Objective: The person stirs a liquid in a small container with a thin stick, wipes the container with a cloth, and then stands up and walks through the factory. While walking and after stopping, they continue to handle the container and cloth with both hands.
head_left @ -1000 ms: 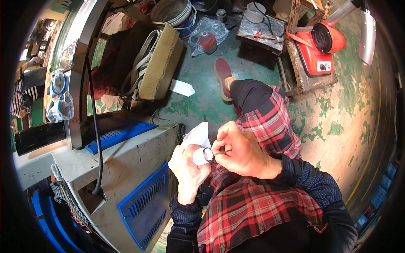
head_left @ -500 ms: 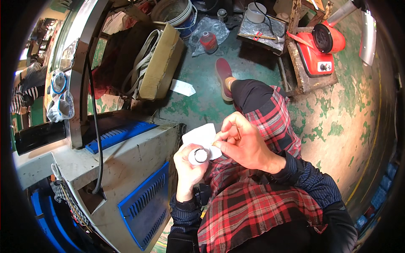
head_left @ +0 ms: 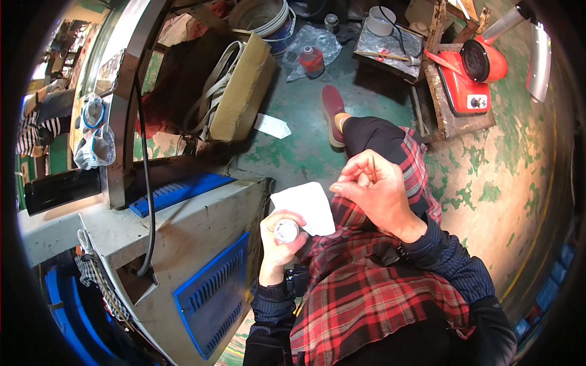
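My left hand (head_left: 278,245) is wrapped round a small white cylindrical container (head_left: 286,231), its round top facing up. The same hand keeps a white sheet (head_left: 308,207) beside the container, jutting out toward the right. Apart from the sheet and to its right is my right hand (head_left: 383,194), thumb and fingers pinched together. A thin brown stick (head_left: 374,163) pokes up among its fingers; its lower end is hidden. Both hands are above my lap, over a red plaid apron (head_left: 372,293).
Left of me stands a pale machine housing (head_left: 183,213) with blue vented panels and a black cable (head_left: 144,183). Ahead are a cardboard box (head_left: 244,91), a red bottle (head_left: 312,61) on plastic and a low stand (head_left: 390,49). At far right, a red device (head_left: 458,85) sits on a wooden stool.
My right hand has drawn away from the white sheet, rightward and slightly nearer to me. The sheet now shows more fully. My left hand keeps its grip on the container.
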`<state>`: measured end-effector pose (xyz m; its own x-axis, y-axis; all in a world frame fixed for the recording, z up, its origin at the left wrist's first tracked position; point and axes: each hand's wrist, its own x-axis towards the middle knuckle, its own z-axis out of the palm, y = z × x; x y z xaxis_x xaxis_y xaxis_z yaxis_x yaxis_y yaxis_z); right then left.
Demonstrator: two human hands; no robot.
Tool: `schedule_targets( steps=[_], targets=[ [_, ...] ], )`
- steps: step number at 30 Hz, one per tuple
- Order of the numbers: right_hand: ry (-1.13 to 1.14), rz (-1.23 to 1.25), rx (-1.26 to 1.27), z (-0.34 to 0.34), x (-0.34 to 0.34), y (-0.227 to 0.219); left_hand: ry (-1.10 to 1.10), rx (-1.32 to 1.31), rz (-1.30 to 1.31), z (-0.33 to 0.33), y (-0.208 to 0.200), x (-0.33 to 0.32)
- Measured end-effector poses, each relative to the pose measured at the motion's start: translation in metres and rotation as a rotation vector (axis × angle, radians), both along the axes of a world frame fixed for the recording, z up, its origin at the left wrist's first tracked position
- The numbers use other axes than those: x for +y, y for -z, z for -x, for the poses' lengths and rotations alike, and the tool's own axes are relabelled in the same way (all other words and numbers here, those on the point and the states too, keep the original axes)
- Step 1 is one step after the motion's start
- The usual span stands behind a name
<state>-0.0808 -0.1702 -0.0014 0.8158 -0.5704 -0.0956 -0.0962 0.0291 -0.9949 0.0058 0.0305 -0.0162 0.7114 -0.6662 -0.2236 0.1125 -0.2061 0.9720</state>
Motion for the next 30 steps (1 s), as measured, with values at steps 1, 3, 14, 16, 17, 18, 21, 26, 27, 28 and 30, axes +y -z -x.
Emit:
schedule_targets(
  steps=[1,3,14,16,17,18,21,26,27,28,30],
  targets=[
    [0.037,-0.021,-0.012,-0.001,0.0,0.001,-0.003,-0.004,-0.003,0.0,0.0,0.001],
    [0.003,0.045,0.051,0.0,-0.004,-0.009,0.005,-0.047,0.001,0.0,0.001,0.001],
    [0.065,0.228,-0.008,-0.004,-0.006,-0.013,-0.007,-0.042,0.093,0.001,0.004,0.002],
    [0.031,0.202,0.03,-0.002,-0.004,-0.013,-0.017,-0.031,0.095,0.002,0.004,0.003],
    [0.001,0.178,0.07,-0.001,-0.003,-0.013,-0.019,-0.027,0.097,0.002,0.004,0.002],
    [0.001,0.178,0.07,-0.001,-0.001,-0.013,-0.022,-0.023,0.099,0.002,0.003,0.002],
    [-0.086,0.153,-0.023,0.0,0.006,-0.012,-0.004,-0.038,0.085,0.001,0.003,0.0],
    [-0.229,-0.016,0.033,-0.002,0.018,-0.021,0.012,-0.059,0.001,0.0,-0.004,0.0],
    [-0.245,-0.019,0.019,-0.003,0.019,-0.022,0.025,-0.067,-0.021,0.0,-0.004,-0.001],
    [-0.261,-0.021,0.006,-0.003,0.021,-0.022,0.027,-0.066,-0.018,0.0,-0.004,-0.002],
    [-0.265,-0.031,0.023,-0.004,0.024,-0.021,0.018,-0.024,-0.031,0.001,-0.004,-0.002]
  ],
)
